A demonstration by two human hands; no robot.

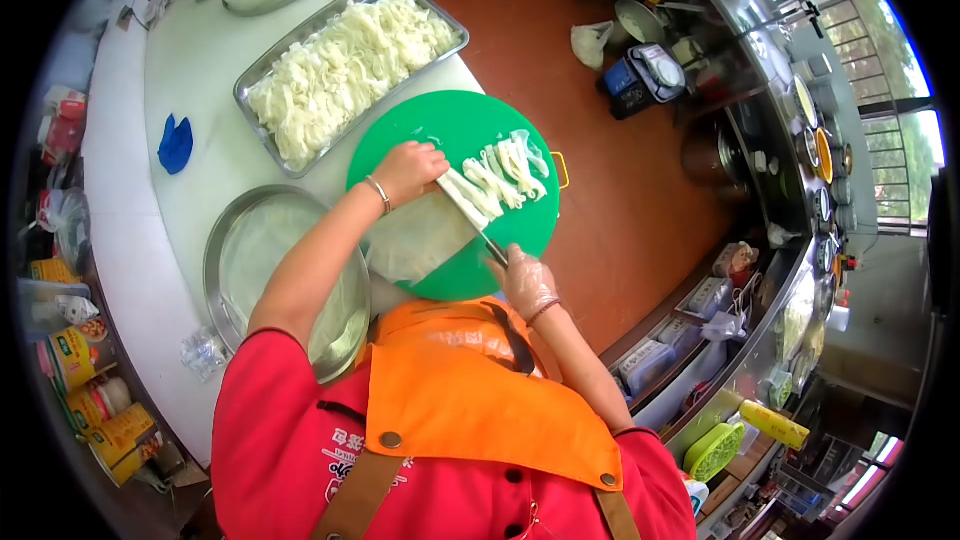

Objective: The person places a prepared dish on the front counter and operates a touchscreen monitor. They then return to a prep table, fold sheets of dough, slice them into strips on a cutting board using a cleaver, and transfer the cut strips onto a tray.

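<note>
Head view: clear-gloved right hand [526, 282] grips dark-handled metal knife [467, 208]; left hand [410, 172], fingers curled narrow, near blade over round green board [522, 228].

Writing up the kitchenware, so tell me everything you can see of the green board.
The board is round, bright green and plastic-looking, lying flat on the white worktop, its right side seemingly past the worktop's edge. A yellow loop shows at its right rim; whether it is attached is unclear. On the board lie a translucent sheet and white strips. A knife, held by the right hand, crosses above it; the left hand is at the blade's far end.
</note>
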